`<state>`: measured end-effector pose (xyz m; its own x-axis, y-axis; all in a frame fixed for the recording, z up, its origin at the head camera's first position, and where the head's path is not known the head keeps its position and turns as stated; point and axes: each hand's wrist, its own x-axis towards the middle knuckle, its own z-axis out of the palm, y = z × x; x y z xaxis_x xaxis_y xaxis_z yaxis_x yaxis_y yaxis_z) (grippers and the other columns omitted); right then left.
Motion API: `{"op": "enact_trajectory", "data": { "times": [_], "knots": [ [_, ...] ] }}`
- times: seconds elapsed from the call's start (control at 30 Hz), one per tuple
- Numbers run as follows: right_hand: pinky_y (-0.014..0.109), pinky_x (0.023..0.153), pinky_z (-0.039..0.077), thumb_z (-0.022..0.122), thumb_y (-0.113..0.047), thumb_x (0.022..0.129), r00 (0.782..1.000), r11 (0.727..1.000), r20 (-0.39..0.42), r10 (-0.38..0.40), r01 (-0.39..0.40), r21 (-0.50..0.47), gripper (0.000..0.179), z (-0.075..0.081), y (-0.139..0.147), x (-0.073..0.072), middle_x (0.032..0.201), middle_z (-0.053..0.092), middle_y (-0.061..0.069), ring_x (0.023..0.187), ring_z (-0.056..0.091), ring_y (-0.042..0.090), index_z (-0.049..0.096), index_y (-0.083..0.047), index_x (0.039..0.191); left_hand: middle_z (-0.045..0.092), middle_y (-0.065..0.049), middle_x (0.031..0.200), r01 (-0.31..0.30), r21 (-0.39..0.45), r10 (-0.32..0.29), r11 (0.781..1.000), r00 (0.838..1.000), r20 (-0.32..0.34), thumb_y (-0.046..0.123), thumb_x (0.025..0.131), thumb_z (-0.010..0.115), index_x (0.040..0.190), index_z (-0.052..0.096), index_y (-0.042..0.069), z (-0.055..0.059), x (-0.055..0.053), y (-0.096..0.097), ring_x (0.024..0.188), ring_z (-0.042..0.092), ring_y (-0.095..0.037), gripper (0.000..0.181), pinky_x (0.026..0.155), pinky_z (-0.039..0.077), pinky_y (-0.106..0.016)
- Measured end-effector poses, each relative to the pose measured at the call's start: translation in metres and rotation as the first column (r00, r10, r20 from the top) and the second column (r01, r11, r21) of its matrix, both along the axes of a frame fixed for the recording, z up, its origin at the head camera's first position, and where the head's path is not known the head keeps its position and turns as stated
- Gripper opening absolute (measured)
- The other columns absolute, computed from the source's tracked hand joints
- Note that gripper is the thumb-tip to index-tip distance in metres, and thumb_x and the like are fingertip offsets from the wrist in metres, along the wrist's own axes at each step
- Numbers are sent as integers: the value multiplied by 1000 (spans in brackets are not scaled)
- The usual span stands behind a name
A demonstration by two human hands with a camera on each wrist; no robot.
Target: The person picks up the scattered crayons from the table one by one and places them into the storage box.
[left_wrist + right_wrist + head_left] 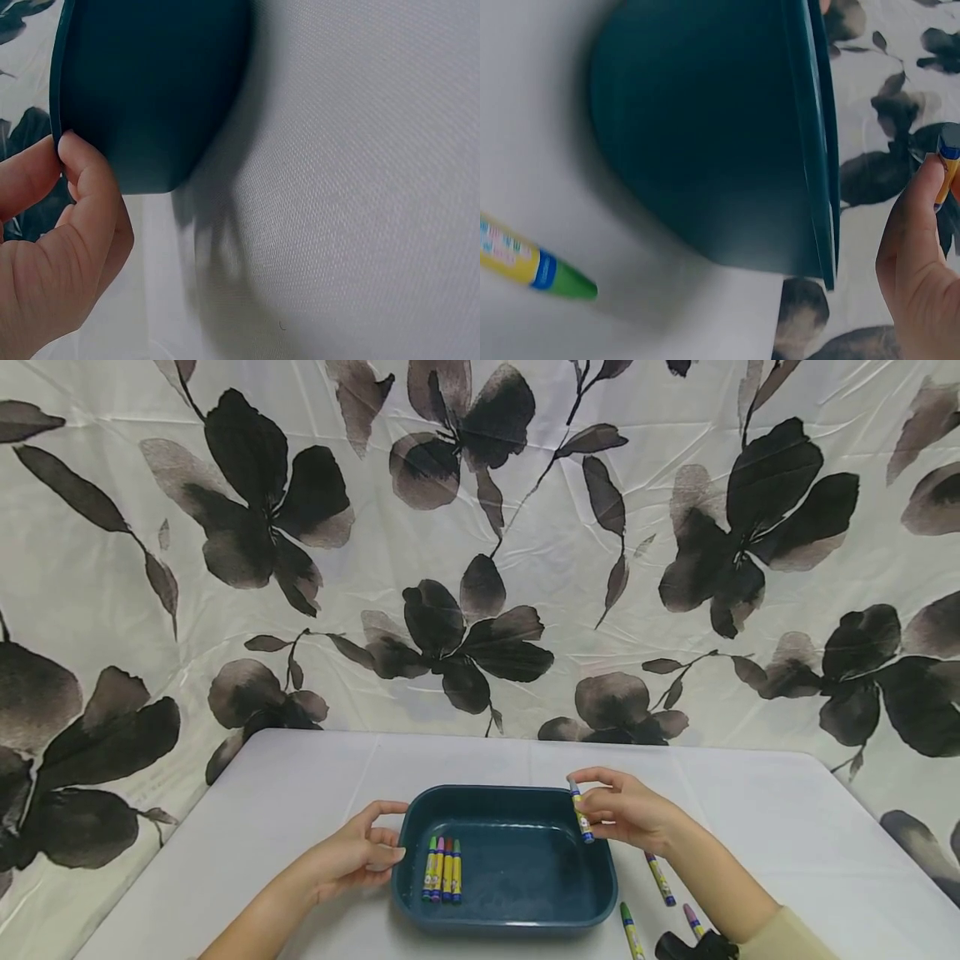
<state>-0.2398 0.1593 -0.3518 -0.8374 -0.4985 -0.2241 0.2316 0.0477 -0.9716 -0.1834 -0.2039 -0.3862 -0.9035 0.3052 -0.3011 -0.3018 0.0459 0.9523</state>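
A dark teal plastic tub [517, 910] stands on the white table. My left hand [363, 847] pinches its left rim between thumb and fingers, as the left wrist view also shows at the tub's edge [56, 97]. Over the right end of the tub, my right hand [626, 810] holds a grey crayon [581, 814] with a yellow and blue wrapper, tilted, grey tip up. In the right wrist view this crayon [946, 169] is partly cut off by the frame edge. Several crayons [442, 870] lie side by side at the left inside the tub, with green, pink and reddish tips.
Right of the tub, a green crayon [632, 931], a pinkish-purple crayon [693, 921] and another crayon [661, 881], its top hidden by my right arm, lie on the table [787, 827]. A black device [693, 946] sits by my right sleeve. Behind hangs a floral cloth [570, 652].
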Motion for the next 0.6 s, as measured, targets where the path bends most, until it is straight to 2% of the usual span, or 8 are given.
{"op": "enact_trajectory", "data": {
  "times": [0.23,0.6],
  "knots": [
    [22,63,50,60,-4,84,999,1000,36,0,1,-16,43,-9,-19,3,81,51,4,69,49,12,44,1,123,50,-6,89,7,-1,-7,1000,1000,5,-3,85,59,140,21,5,-2,0,-1,71,52,-13,67,61,47,-22],
    [28,66,51,60,-4,81,998,1000,55,-2,2,-3,49,-27,-48,2,91,51,10,72,54,15,42,4,126,49,-6,89,7,-4,-7,1000,1000,6,-3,86,59,141,21,6,-2,-2,-1,73,51,-14,67,62,47,-23]
  ]
}}
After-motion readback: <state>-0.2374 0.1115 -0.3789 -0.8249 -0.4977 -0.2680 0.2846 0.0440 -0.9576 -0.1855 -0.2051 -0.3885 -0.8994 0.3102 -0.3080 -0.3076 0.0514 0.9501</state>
